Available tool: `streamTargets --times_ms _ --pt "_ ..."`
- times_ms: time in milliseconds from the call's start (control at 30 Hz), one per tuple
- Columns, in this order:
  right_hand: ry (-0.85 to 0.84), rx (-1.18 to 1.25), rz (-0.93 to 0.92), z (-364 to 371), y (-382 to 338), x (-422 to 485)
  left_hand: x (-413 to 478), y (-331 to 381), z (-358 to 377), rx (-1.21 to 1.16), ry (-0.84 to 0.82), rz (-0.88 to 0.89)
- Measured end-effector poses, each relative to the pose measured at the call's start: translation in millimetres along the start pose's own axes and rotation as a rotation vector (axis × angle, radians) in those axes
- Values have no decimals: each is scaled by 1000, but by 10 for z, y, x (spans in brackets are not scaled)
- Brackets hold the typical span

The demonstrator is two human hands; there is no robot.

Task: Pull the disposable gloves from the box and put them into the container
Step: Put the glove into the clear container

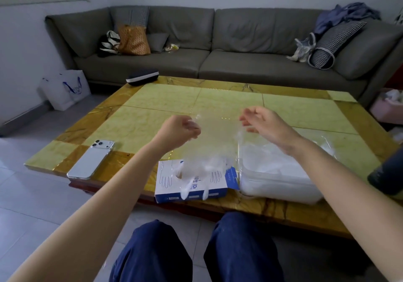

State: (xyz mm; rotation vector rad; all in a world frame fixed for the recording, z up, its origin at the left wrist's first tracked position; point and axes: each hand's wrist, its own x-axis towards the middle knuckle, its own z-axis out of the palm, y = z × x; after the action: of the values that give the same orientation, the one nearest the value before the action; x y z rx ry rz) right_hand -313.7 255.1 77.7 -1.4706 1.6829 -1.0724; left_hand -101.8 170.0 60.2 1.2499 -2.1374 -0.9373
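Step in hand: glove (218, 135) out of box (168, 180), held stretched above it. Left hand (182, 130) pinched one edge, fingers curled; right hand (267, 124) pinched opposite edge. Lower end trailed at box opening.

Next move, judged: lift clear, carry right of box, release into container (283, 188).

Clear film hard to trace. Right-hand contact faint. Container's far side hidden by forearm, contents unreadable.

On the bench (218, 100), a glove box (192, 183) sits at the near edge, a container (281, 185) just right of it, a phone (91, 159) to its left. A sofa (239, 63) stands behind.
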Motion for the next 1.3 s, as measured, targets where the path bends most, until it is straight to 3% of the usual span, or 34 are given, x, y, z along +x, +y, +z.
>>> streamTargets --times_ms 133,233,400,500,667,767,900,1033,1167,1300 --pt "-209 -337 -25 49 -178 69 79 216 -31 88 -124 65" --pt "-155 -505 -73 151 -91 146 123 361 -58 137 -179 110" --pt "-18 -354 -78 64 129 209 213 478 -124 281 -185 152" --pt "112 -389 -91 -113 178 215 344 490 -26 434 -173 169" --pt "325 -437 -117 -613 107 172 548 794 333 369 -140 199" --pt "267 -560 -57 -863 74 106 659 1092 505 232 -107 231" --pt "230 -493 72 -975 193 50 744 1419 592 141 -110 273" --pt "430 -386 26 -1030 378 64 735 1539 588 91 -146 307" --pt "696 -366 -132 -1217 369 -5 759 1555 573 75 30 445" --pt "957 -583 -438 -1345 246 -110 731 1483 695 -74 224 608"
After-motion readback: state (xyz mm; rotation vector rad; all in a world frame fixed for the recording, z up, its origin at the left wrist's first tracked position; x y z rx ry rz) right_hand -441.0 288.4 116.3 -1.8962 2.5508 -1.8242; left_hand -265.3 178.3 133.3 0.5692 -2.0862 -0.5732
